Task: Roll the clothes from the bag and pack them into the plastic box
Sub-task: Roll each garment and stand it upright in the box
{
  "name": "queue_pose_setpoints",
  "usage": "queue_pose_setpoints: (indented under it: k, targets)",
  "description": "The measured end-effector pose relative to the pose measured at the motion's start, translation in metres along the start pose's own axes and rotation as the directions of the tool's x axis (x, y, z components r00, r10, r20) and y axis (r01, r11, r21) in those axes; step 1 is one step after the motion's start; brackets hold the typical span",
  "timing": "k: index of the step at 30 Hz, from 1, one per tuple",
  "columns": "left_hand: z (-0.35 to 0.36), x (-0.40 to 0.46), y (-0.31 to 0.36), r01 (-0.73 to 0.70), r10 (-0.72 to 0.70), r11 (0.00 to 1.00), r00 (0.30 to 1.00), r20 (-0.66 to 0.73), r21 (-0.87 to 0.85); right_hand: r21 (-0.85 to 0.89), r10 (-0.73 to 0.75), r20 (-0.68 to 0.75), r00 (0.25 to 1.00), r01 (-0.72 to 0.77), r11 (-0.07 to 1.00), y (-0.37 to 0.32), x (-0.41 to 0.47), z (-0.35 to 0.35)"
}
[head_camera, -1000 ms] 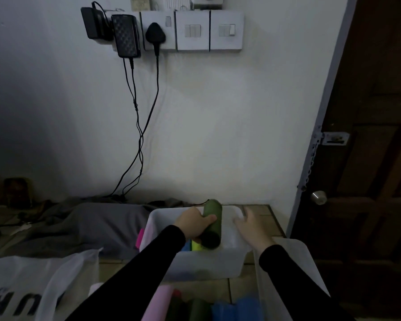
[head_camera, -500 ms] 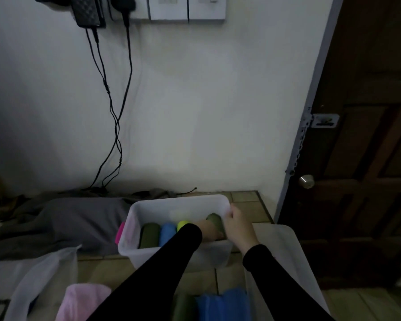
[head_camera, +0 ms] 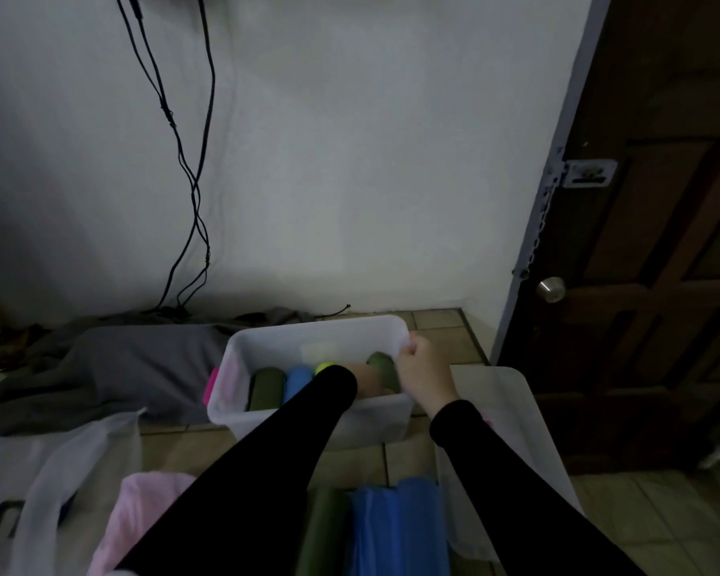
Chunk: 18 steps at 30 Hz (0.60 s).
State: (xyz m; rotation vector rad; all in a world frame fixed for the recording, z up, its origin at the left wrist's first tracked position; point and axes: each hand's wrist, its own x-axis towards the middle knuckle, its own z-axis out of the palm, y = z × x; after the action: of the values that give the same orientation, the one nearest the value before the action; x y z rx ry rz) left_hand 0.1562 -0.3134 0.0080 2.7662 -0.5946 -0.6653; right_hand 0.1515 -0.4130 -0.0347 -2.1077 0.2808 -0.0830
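The right hand [head_camera: 422,370] grips the right rim of the plastic box [head_camera: 308,421], fingers curled over its edge. The left hand [head_camera: 368,378] is down inside the box against a green roll [head_camera: 381,363] at the right end; its fingers are hidden, so whether it grips cannot be told. Both arms wear smooth black sleeves. The box is a translucent white tub with rounded corners, standing on the tiled floor [head_camera: 441,338] near the wall. Inside, soft fabric cylinders lie side by side: a dark green roll [head_camera: 267,388], a blue roll [head_camera: 298,380] and a bright yellow-green roll [head_camera: 325,367]. The box's flat translucent lid [head_camera: 512,413] lies just right of it. Nearer the person lie a pink cloth [head_camera: 142,509], blue cloth [head_camera: 395,530] and a white bag [head_camera: 51,471]; grey fabric [head_camera: 121,367] is heaped to the left. A second ago the left hand held the green roll above the box and the right hand hovered open over the rim; the view has since tilted down, losing the wall sockets.
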Motion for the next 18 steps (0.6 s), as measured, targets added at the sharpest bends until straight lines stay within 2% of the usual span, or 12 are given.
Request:
queue_pose_setpoints:
  k: [1,2,3,4,5,7,10,11,12,14,16,18]
  targets:
    - [0.010,0.002,-0.003,0.058,-0.115,0.914,0.986,-0.121,-0.402,0.021,0.008,0.010,1.000,-0.009,1.000,-0.001,0.000,-0.002]
    - [0.006,0.008,-0.001,0.053,-0.153,0.824,0.979,-0.132,-0.564,0.038,0.010,0.025,1.000,-0.011,0.999,-0.002,-0.001,-0.004]
    - [0.008,0.002,-0.007,0.081,-0.114,0.971,0.984,-0.135,-0.225,0.058,-0.002,0.040,0.999,0.000,0.998,-0.004,-0.002,-0.006]
    - [0.009,-0.009,-0.012,0.051,-0.039,0.986,0.996,-0.082,0.156,0.090,-0.021,0.049,0.999,0.016,0.996,-0.005,-0.004,-0.009]
    - [-0.001,-0.018,-0.006,0.067,-0.064,0.979,0.998,-0.023,0.195,0.126,-0.050,0.043,0.998,0.045,0.991,-0.007,-0.009,-0.011]
    - [-0.008,-0.032,0.002,0.073,-0.065,0.993,0.994,-0.087,0.092,0.155,-0.147,-0.045,0.988,0.153,0.976,-0.011,-0.022,-0.018]
    - [0.001,-0.057,-0.001,-0.029,0.024,1.000,0.936,-0.352,-0.010,0.101,-0.306,-0.239,0.922,0.337,0.936,-0.008,-0.054,-0.027]
    - [0.009,-0.064,-0.004,-0.087,0.079,0.996,0.894,-0.442,0.003,0.072,-0.324,-0.266,0.908,0.353,0.933,-0.005,-0.064,-0.031]
    - [0.019,-0.074,-0.005,-0.132,0.129,0.991,0.866,-0.483,0.029,0.029,-0.301,-0.233,0.925,0.316,0.948,0.002,-0.074,-0.035]
    - [0.036,-0.093,-0.003,-0.211,0.230,0.973,0.868,-0.440,0.093,-0.156,-0.138,-0.021,0.990,0.133,0.979,0.018,-0.089,-0.039]
    - [0.054,-0.106,-0.002,-0.236,0.263,0.963,0.927,-0.267,0.130,-0.355,0.065,0.189,0.980,0.006,0.935,0.035,-0.102,-0.034]
    - [0.070,-0.113,-0.002,-0.204,0.214,0.966,0.976,-0.049,0.158,-0.423,0.154,0.233,0.960,-0.043,0.905,0.045,-0.116,-0.027]
